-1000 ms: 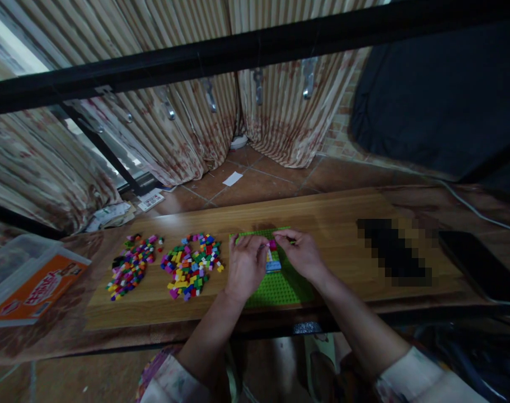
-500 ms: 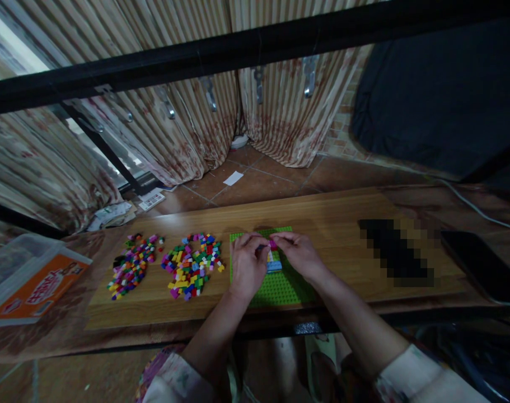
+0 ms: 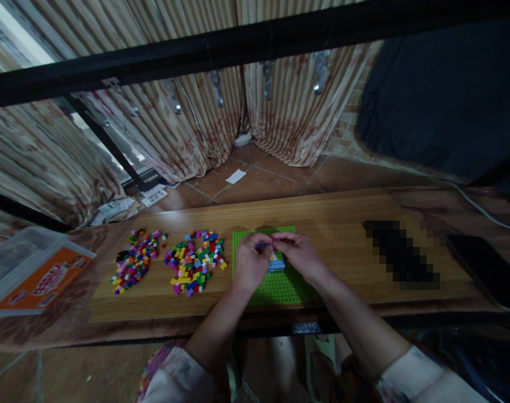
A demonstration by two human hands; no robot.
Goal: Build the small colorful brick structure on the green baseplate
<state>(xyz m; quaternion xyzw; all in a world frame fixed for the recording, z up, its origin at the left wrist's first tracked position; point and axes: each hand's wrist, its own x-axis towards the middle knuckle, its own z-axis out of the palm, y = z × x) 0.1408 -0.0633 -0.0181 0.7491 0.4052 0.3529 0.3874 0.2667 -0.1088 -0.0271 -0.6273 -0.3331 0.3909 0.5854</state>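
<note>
Over a green studded baseplate on the wooden board, both hands meet with their fingertips close together. My left hand is closed in a pinch, with a purple toy brick partly showing between thumb and fingers. The fingertips of my right hand are pressed together on a small pink toy brick, mostly covered. Just below the fingers, a light blue brick sits on the baseplate, with a bit of yellow and white behind it. The fingers hide the rest of the build.
Left of the baseplate lie two piles of mixed toy bricks, a nearer pile and a farther pile. A clear plastic box with an orange label stands at far left. On the right are a blurred-out dark object and a black phone-like slab.
The view has shifted slightly. The fingertips have drawn closer together over the baseplate, and less of the pink brick and of the build below shows now.
</note>
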